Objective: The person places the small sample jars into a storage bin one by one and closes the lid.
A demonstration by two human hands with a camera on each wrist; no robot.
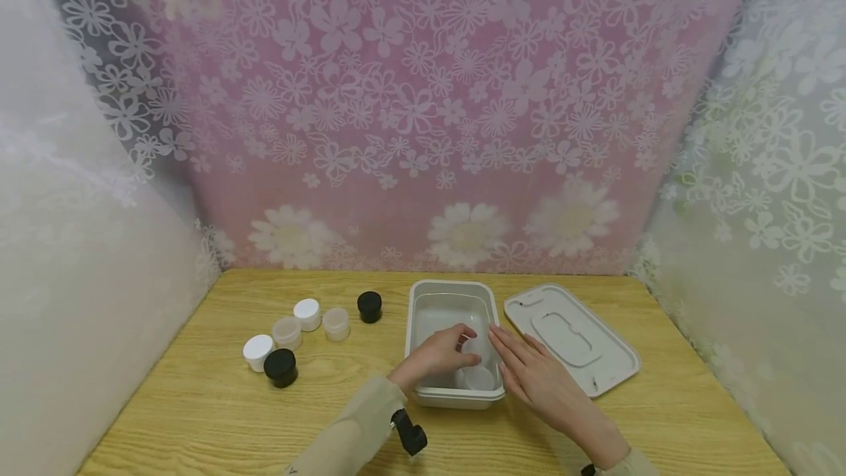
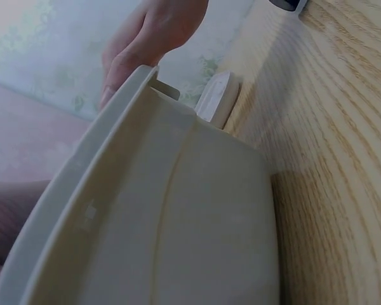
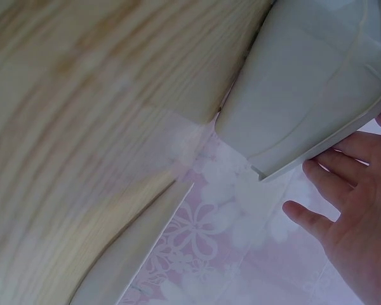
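Gripping a clear jar (image 1: 471,347) at the right inside the white box (image 1: 452,284), long axis pointing forward, the left hand (image 1: 438,354) is nearer than the right hand (image 1: 543,386), whose straight fingers touch the box's side

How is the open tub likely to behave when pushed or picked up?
The open tub sits low and broad on the wooden table, so it would probably slide rather than tip. Its smooth, moulded-looking walls suggest it is fairly stiff. A small clear container sits inside, and might shift if the tub is tilted.
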